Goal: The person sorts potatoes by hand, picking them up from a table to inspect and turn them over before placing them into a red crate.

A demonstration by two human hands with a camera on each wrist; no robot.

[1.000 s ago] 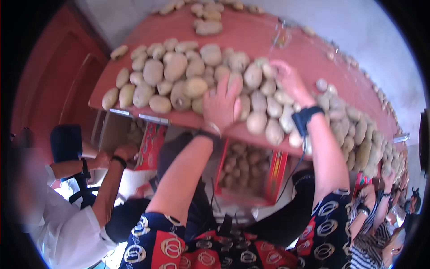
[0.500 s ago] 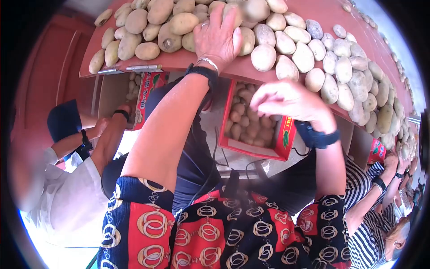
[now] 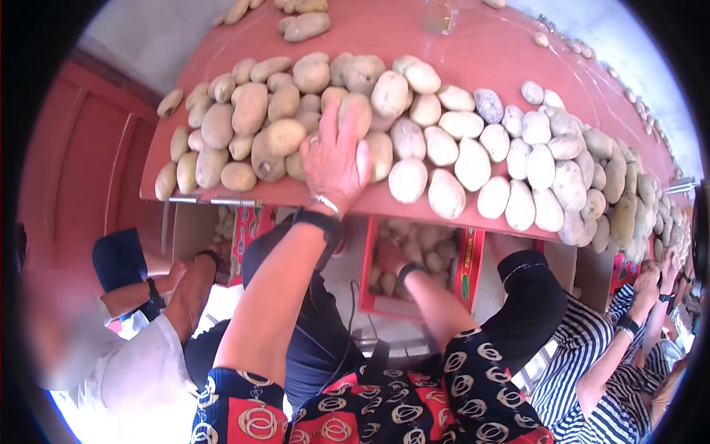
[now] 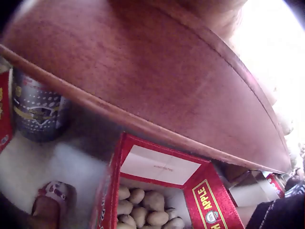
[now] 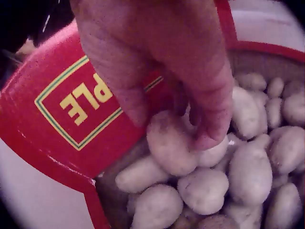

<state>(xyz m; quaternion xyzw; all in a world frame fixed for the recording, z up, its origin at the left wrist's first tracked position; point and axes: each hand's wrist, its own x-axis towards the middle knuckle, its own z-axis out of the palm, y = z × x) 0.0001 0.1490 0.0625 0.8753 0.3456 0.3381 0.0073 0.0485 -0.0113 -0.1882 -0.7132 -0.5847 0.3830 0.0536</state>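
In the head view my left hand (image 3: 333,159) rests on the potatoes on the red table, its fingers extended beside a brownish potato (image 3: 357,115). The left wrist view does not show this hand's fingers. My right hand (image 3: 390,259) reaches down into a red cardboard box (image 3: 470,270) of potatoes below the table edge. Close up in the right wrist view, its thumb and fingers pinch an oval potato (image 5: 170,143) near the box's printed wall. Other pale potatoes (image 5: 250,174) lie packed around it.
Potatoes (image 3: 536,166) are spread along the front of the red table (image 3: 503,52), with a few more at the back. A person in a white top (image 3: 140,362) sits to the left, one in stripes (image 3: 592,392) to the right. A dark patterned container (image 4: 37,107) stands underneath.
My right hand has moved from the potatoes on the table down into the box, and now pinches a potato there. My left hand stays on the potatoes; the head view has shifted.
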